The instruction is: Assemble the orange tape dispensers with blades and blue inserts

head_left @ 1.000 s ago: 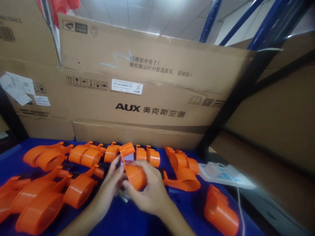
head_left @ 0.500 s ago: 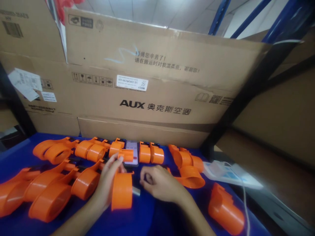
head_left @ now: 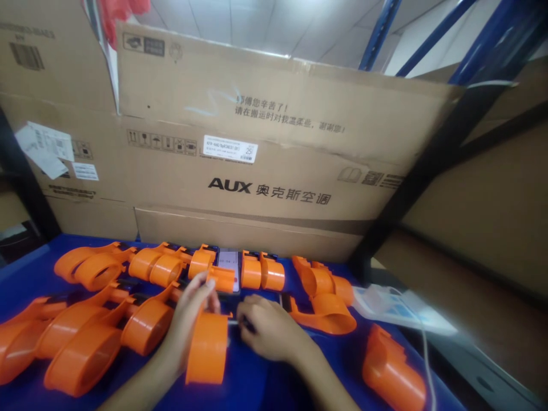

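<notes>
My left hand (head_left: 188, 319) grips an orange plastic tape-dispenser body (head_left: 208, 348), holding it upright on the blue table (head_left: 257, 388). My right hand (head_left: 268, 331) is closed in a pinch just to its right, touching a small silvery part (head_left: 233, 323) at the dispenser's side. A phone (head_left: 228, 267) lies flat just behind my hands, between orange pieces.
Several orange dispenser bodies (head_left: 89, 337) lie in rows on the left and behind; more lie at right (head_left: 391, 371). Large cardboard boxes (head_left: 265, 165) wall off the back. A white and blue packet (head_left: 398, 311) and a white cable (head_left: 426, 354) lie at right by a dark shelf post (head_left: 428, 165).
A second ago both hands held the orange body together. My left hand has since set it upright on the table, and my right hand has let go and come back in a pinch to its side.
</notes>
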Demonstrator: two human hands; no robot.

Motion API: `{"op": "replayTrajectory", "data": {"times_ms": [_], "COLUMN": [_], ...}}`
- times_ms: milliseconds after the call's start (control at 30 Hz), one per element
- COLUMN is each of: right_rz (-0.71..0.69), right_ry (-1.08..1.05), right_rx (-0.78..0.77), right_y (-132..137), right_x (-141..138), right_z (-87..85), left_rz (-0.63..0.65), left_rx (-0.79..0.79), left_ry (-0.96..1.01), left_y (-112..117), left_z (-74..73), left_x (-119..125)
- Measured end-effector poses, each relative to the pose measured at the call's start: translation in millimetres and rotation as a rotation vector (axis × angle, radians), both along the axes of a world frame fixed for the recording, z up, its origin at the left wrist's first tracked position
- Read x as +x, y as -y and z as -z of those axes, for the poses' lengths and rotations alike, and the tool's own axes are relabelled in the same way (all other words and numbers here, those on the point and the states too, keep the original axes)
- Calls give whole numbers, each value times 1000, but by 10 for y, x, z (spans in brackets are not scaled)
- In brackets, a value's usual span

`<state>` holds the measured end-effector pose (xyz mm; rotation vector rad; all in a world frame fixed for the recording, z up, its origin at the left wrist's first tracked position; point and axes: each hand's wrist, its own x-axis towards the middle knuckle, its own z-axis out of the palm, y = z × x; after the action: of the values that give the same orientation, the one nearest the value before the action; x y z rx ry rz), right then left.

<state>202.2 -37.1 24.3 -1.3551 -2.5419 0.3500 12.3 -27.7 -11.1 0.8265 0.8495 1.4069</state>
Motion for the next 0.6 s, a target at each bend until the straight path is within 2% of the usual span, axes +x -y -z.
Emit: {"op": "replayTrajectory", "data": {"times_ms": [67, 167, 233, 300, 600], "right_rz": [63, 169, 186, 179, 201], "right_ry": [-131, -498, -762, -923, -996], "right_rx": [22, 3, -58, -93, 2], "right_y": [-36, -90, -120, -145, -206], "right_x": [28, 63, 76, 82, 115], "right_z": [-15, -11, 12, 40, 85], "left_rz": [-3, 5, 6, -1, 22], "left_rx": [-8, -20, -23, -38, -35], "left_ry": [19, 36, 33, 27, 12], "left_y": [-7, -13, -13, -11, -5], "left_z": [33, 67, 77, 77, 94], "left_x": [19, 44, 55, 60, 52]}}
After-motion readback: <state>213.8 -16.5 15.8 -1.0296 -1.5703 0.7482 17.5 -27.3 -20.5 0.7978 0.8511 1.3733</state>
